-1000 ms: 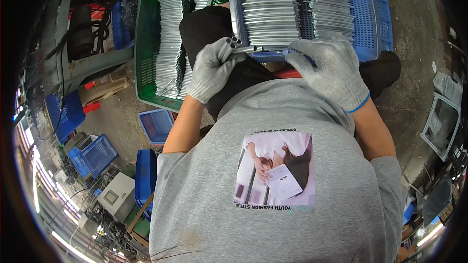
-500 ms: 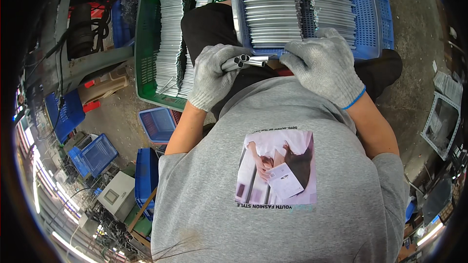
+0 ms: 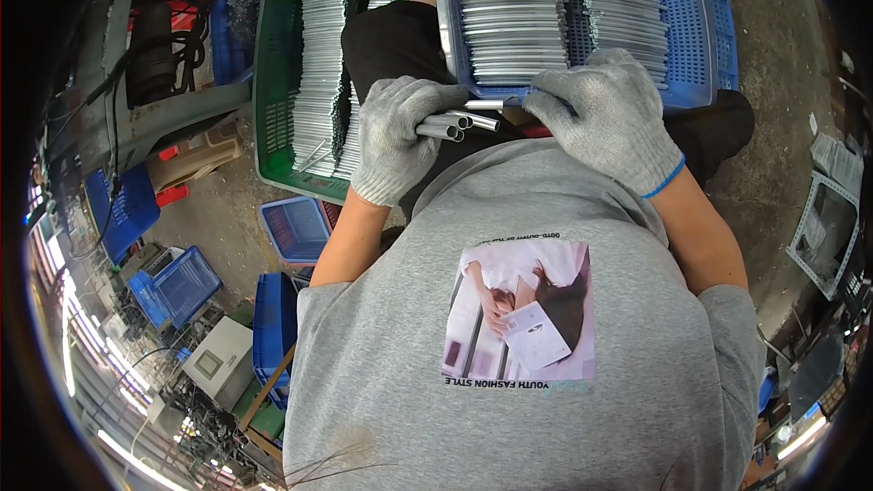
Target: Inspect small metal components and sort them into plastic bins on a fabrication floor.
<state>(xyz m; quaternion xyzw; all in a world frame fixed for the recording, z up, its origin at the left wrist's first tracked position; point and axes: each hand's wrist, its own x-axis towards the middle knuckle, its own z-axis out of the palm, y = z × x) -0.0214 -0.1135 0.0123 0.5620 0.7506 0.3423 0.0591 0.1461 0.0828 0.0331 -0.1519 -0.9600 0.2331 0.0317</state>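
My left hand (image 3: 396, 138), in a grey knitted glove, is closed around several short, shiny metal tubes (image 3: 443, 131). Their hollow ends stick out toward the right. One more tube (image 3: 485, 105) points from the left fingers across to my right hand (image 3: 614, 120). That hand wears a matching glove with a blue cuff edge. Its thumb and fingers are pinched at the far end of this tube, around a small dark piece too hidden to name. Both hands are over my lap, just on the near side of a blue crate (image 3: 677, 73).
Stacked metal tubes (image 3: 509, 14) fill much of the blue crate, with a second stack (image 3: 623, 18) beside them. A green crate (image 3: 264, 127) with more tubes stands to the left. Further left are a small blue bin (image 3: 296, 229) and a metal machine frame (image 3: 195, 123).
The tubes in my left hand have shifted, and one now lies separately above the others, level with my right fingertips. The right hand has barely moved.
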